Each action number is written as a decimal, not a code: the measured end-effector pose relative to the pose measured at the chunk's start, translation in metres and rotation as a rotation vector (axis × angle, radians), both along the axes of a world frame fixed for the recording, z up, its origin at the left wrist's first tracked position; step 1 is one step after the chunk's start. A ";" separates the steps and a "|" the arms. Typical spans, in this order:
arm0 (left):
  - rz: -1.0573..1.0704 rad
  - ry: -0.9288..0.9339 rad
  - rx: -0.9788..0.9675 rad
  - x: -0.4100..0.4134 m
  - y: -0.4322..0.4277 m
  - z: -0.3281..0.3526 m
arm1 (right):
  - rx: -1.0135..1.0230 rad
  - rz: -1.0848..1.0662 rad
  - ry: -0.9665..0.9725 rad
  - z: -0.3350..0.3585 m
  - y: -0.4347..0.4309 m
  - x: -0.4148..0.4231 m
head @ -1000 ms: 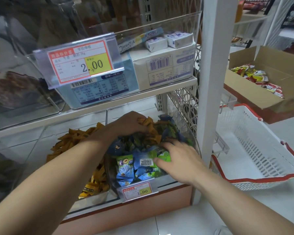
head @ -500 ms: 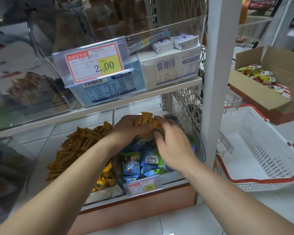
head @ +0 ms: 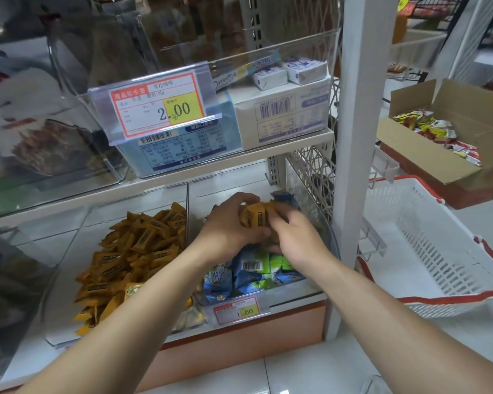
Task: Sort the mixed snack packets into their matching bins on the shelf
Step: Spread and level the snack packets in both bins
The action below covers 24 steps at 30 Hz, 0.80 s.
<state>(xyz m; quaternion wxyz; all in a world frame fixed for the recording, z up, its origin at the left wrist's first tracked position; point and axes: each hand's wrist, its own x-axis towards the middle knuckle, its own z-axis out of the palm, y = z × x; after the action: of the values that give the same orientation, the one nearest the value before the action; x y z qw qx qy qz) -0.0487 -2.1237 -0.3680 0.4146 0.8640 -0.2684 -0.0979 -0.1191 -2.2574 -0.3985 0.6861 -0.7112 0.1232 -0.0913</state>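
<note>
Two hands gather stray small orange-yellow foil packets (head: 256, 218) over the clear plastic bin (head: 305, 288) of blue-and-green snack packets (head: 254, 270).

The left hand (head: 230, 226) has its fingers curled round the bunch from the bin's left side. The right hand (head: 296, 237) pinches the same bunch from the bin's right, and both are raised over the middle of the bin. The matching heap of orange-yellow packets (head: 137, 251) lies in the neighbouring clear bin, just beside this bin's left wall. The likely trouble is the carry over that wall. The bunch is many slick little packets shared between two hands, so if one hand lets go, some may slip back among the blue-and-green ones or fall to the floor in front of the bin. A blue packet caught up in the bunch would go to the wrong heap.
</note>
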 end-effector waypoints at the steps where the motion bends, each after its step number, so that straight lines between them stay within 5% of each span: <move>1: -0.015 -0.025 0.023 -0.002 -0.004 0.000 | 0.009 0.020 0.004 -0.001 0.000 0.000; 7: -0.158 0.040 0.010 -0.011 -0.018 -0.002 | -0.073 0.027 0.054 0.001 -0.013 -0.004; 11: -0.254 0.245 -0.144 -0.010 -0.010 -0.005 | 0.133 0.006 0.060 -0.001 -0.022 -0.008; 17: -0.188 -0.007 -0.024 -0.002 -0.006 0.000 | 0.266 0.122 0.083 -0.001 -0.025 -0.012; 24: -0.131 -0.022 -0.047 0.014 -0.014 0.005 | 0.045 -0.070 -0.035 -0.002 -0.033 -0.012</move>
<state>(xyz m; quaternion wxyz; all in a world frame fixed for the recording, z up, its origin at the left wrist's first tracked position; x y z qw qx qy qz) -0.0345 -2.1376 -0.3631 0.4243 0.8357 -0.3312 -0.1091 -0.1314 -2.2902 -0.4009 0.7003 -0.6892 0.1382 -0.1249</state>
